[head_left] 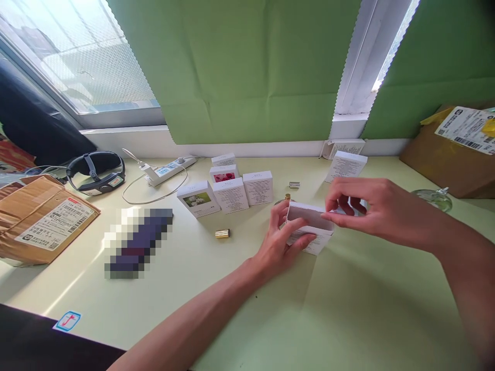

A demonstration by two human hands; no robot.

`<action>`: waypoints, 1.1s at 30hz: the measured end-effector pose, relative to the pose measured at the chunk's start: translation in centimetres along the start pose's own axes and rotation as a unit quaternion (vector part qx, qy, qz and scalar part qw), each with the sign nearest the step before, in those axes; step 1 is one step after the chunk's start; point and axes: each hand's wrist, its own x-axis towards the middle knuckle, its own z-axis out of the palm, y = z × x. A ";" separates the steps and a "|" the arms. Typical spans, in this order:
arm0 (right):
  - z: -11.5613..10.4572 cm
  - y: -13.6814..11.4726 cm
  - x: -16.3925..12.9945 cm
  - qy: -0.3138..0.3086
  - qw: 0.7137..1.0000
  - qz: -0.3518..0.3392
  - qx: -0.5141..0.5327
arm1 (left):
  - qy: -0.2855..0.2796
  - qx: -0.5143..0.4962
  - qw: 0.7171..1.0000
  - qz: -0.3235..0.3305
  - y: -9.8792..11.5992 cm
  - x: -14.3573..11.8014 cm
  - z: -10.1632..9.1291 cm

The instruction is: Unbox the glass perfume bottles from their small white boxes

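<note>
Here, right of the frame's centre, a white box point(309, 226) is gripped from below by the left hand point(282, 242), fingers curled around it, while its top flap is pinched by the right hand point(363, 208); the box is best kept steady above the table point(348, 309).

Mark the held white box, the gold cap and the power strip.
white box point(309, 219), head view, top face.
gold cap point(223, 234), head view, side.
power strip point(170, 170), head view, top face.

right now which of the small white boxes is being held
The white box nearest the camera, gripped by the left hand and right hand; the others rest untouched on the table.
</note>
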 end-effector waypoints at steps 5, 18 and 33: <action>0.0 -0.2 0.2 -0.005 0.997 0.071 0.033 | -0.003 -0.005 1.000 0.000 -0.1 0.0 0.0; 0.3 -0.1 0.3 -0.158 0.974 0.130 0.097 | 0.003 -0.001 1.000 0.005 -0.2 0.1 0.0; 0.1 0.5 0.3 -0.224 0.952 0.135 0.156 | 0.003 0.005 0.999 0.053 0.2 0.0 -0.1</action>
